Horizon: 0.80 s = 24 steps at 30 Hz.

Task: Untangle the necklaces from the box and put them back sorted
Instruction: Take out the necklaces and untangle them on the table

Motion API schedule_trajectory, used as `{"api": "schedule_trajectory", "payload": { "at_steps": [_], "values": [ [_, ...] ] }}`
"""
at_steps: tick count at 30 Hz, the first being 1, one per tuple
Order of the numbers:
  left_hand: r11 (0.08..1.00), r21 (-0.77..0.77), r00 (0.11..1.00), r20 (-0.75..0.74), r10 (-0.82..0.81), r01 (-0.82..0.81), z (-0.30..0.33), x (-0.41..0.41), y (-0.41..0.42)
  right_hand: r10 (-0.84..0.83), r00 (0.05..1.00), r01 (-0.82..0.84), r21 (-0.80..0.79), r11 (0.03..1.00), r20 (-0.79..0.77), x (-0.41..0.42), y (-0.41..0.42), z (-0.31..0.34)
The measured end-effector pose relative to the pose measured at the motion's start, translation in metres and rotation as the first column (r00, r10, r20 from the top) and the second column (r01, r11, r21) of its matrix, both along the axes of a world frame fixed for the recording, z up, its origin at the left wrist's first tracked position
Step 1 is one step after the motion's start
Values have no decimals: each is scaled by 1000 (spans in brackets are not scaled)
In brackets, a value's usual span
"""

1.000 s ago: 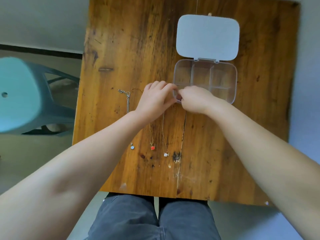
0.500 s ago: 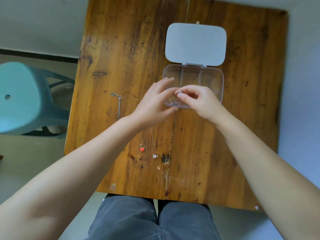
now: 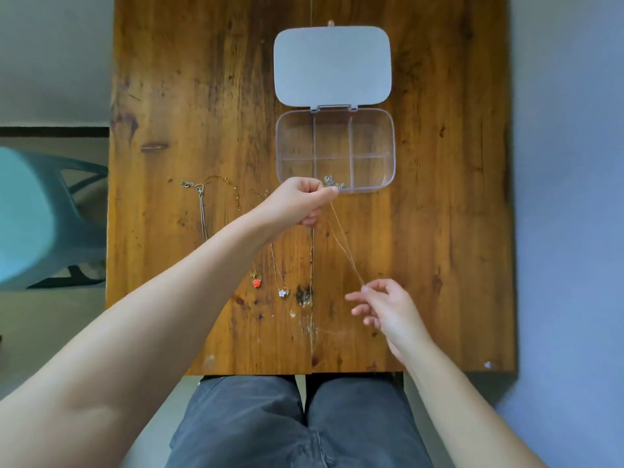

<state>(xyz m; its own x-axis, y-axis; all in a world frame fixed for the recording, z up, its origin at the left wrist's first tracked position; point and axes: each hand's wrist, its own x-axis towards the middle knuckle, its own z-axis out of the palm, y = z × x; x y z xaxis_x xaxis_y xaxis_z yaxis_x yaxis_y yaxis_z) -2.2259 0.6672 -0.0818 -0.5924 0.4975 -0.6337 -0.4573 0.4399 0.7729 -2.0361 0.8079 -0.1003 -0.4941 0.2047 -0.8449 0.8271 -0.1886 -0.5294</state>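
A clear compartment box (image 3: 388,143) lies open on the wooden table, its grey lid (image 3: 332,64) folded back. A small silver chain heap (image 3: 333,182) sits in its front middle compartment. My left hand (image 3: 300,202) pinches one end of a thin gold necklace (image 3: 344,243) just in front of the box. My right hand (image 3: 385,307) pinches the other end nearer me, so the chain runs taut between them. Laid out on the table to the left are a silver necklace (image 3: 202,211), a gold chain (image 3: 224,184), a red-pendant necklace (image 3: 256,282) and a white-flower necklace (image 3: 283,292), partly hidden by my left arm.
The wooden table (image 3: 439,248) has a dark crack down its middle. A teal plastic stool (image 3: 37,217) stands off the table's left side. My legs in grey trousers (image 3: 297,423) are below the near edge.
My right hand has drawn back from the box toward me, pulling the gold necklace out of it. My left hand stays by the box's front edge, holding the other end.
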Motion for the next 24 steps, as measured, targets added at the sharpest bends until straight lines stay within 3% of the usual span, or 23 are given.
{"api": "schedule_trajectory", "payload": {
  "at_steps": [2, 5, 11, 15, 17, 19, 20, 22, 24],
  "values": [
    [996, -82, 997, -63, 33, -39, -7, 4, 10, 67, 998, -68, 60, 996, 16, 13, -19, -11],
    [974, -226, 961, -272, -51, -12, -18, 15, 22, 198, 980, -194, 233, 953, 7, 22, -36, -22],
    [919, -392, 766, -577, -282, 43, -26, 36, 15, 400, 916, -367, 442, 819, 21, 19, -30, -17],
    [943, -329, 629, -745, -221, -58, -22, 37, -6, 457, 877, -307, 558, 771, -149, -35, -3, 8],
    [938, -327, 607, -771, -193, -117, -21, 32, -16, 512, 819, -233, 667, 708, -258, -83, 9, 22],
    [918, -370, 610, -764, -212, -143, -22, 24, -24, 652, 715, -265, 765, 587, -252, -133, 13, 29],
    [906, -396, 616, -754, -229, -147, -23, 20, -26, 743, 645, -340, 804, 488, -178, -155, 12, 29],
    [893, -425, 625, -740, -249, -147, -26, 14, -27, 889, 450, -537, 822, 190, 88, -190, 8, 23],
    [891, -425, 635, -736, -236, -161, -29, 10, -27, 918, 237, -657, 749, -89, 318, -209, 0, 17]
  ]
}}
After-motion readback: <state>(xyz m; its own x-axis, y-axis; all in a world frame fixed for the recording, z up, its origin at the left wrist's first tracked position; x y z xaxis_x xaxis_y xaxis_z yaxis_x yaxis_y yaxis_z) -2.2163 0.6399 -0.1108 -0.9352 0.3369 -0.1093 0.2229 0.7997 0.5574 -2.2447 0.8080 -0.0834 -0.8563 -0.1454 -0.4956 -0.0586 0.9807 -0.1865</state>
